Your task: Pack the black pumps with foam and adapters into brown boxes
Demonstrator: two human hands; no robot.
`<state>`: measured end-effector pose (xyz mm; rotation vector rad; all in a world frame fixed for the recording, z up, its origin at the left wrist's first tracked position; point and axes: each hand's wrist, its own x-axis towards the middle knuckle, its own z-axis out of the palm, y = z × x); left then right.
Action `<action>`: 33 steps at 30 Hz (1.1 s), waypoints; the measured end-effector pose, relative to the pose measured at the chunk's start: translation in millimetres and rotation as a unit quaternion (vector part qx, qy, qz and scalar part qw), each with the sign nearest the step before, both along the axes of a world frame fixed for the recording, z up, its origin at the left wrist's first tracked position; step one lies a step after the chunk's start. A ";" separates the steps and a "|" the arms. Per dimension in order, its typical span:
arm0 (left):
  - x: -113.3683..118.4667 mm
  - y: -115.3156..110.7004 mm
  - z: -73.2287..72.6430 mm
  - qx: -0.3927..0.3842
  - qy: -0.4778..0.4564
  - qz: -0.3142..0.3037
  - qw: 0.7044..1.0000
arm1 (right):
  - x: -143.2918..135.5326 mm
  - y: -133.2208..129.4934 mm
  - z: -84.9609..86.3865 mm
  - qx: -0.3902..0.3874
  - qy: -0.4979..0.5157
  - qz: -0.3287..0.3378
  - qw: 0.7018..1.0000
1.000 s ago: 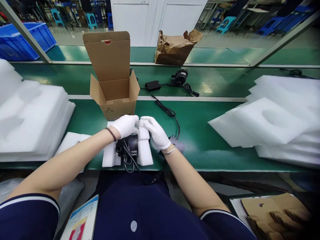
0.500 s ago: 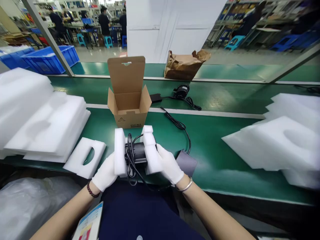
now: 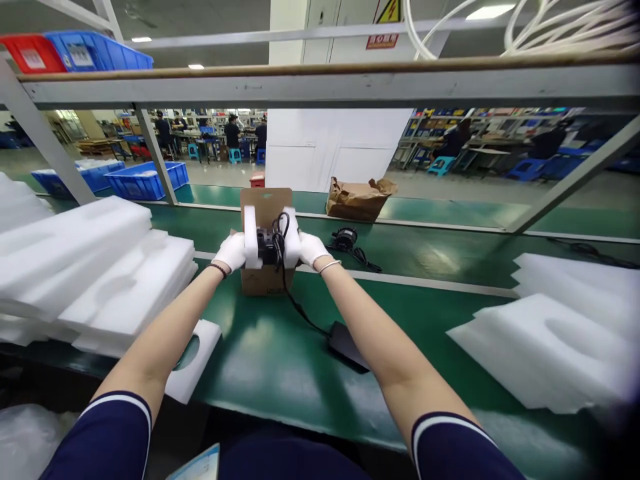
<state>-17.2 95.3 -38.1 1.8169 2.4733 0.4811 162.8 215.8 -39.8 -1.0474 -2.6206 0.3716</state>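
Between my gloved hands is a black corded device (image 3: 267, 247) with a white foam piece on each side. My left hand (image 3: 232, 252) presses the left foam piece (image 3: 251, 237), and my right hand (image 3: 312, 249) presses the right foam piece (image 3: 290, 239). Device and foam are held over the open brown cardboard box (image 3: 263, 283), which they partly hide. A black cable (image 3: 300, 309) hangs from the device down to a black power adapter (image 3: 347, 347) lying on the green bench, beside my right forearm.
Stacked white foam (image 3: 125, 287) fills the left side, with a single holed foam piece (image 3: 200, 360) nearby. More foam (image 3: 560, 347) lies at right. Behind are another black device (image 3: 345, 239), a crumpled paper bag (image 3: 360, 200) and blue bins (image 3: 147, 180). A shelf beam (image 3: 320, 90) crosses overhead.
Both hands have carried the foam-flanked device forward from near my body to over the box. The adapter's cable now stretches toward the device. My view has tilted up.
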 end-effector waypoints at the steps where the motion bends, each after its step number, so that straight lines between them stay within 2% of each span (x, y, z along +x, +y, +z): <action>1: -1.1 1.3 -6.9 -0.008 0.011 0.012 1.000 | -0.6 0.5 -2.1 0.003 -0.028 -0.032 0.999; 3: -3.6 0.1 -18.6 -0.012 0.037 0.031 0.999 | 0.7 1.5 -2.6 0.020 -0.063 -0.073 0.995; 6: -7.0 -4.2 -26.4 -0.007 0.082 0.028 0.996 | 2.6 2.6 0.3 0.067 -0.092 -0.014 0.993; 9: -5.0 -0.6 -24.9 -0.045 0.118 -0.029 0.992 | -5.4 -0.8 -3.9 0.084 -0.153 0.066 0.982; 13: 7.3 3.5 -16.9 -0.100 0.145 -0.075 0.982 | -12.4 -8.7 -15.3 0.084 -0.193 0.086 0.974; 15: 16.3 -11.2 -15.4 -0.062 0.150 -0.081 0.983 | 9.5 -6.1 -20.9 0.094 -0.173 0.111 0.974; 16: 21.7 -24.7 -16.7 -0.007 0.132 -0.080 0.988 | 30.6 -3.3 -25.3 0.111 -0.142 0.118 0.977; 17: 28.0 -41.7 -20.0 0.063 0.093 -0.071 0.991 | 58.2 -1.1 -31.2 0.126 -0.114 0.119 0.978; 19: 44.2 -81.6 -34.6 0.192 -0.083 -0.029 0.977 | 126.4 -3.3 -48.7 0.139 -0.101 0.102 0.980; 20: 55.2 -101.6 -46.2 0.190 -0.202 -0.002 0.961 | 162.1 -9.3 -59.6 0.102 -0.163 0.109 0.975; 21: 68.5 -119.3 -60.5 0.141 -0.325 0.002 0.935 | 195.2 -18.7 -71.3 0.069 -0.235 0.116 0.963; 22: 84.4 -133.5 -76.7 0.063 -0.440 -0.018 0.895 | 223.5 -30.8 -83.2 0.057 -0.263 0.103 0.958; 23: 102.5 -143.3 -94.0 -0.020 -0.552 -0.035 0.833 | 245.5 -44.6 -94.7 0.056 -0.281 0.088 0.954; 25: 142.9 -149.1 -127.0 -0.139 -0.726 -0.023 0.673 | 268.4 -74.4 -114.7 0.082 -0.286 0.071 0.952; 27: 182.2 -139.9 -151.7 -0.205 -0.819 -0.004 0.535 | 266.4 -104.2 -129.6 0.098 -0.274 0.080 0.953; 28: 198.8 -131.9 -159.8 -0.218 -0.846 -0.003 0.487 | 259.0 -119.0 -135.0 0.095 -0.259 0.087 0.957; 29: 212.5 -123.2 -165.3 -0.215 -0.863 -0.005 0.457 | 249.1 -133.8 -139.3 0.086 -0.238 0.093 0.963; 30: 222.8 -114.6 -168.6 -0.193 -0.873 0.001 0.448 | 238.2 -148.5 -142.2 0.073 -0.211 0.099 0.970; 31: 229.5 -107.1 -170.1 -0.160 -0.874 0.016 0.458 | 227.3 -162.6 -143.8 0.060 -0.184 0.109 0.975; 33: 232.6 -97.7 -169.8 -0.090 -0.854 0.054 0.510 | 208.9 -187.0 -142.1 0.044 -0.151 0.139 0.978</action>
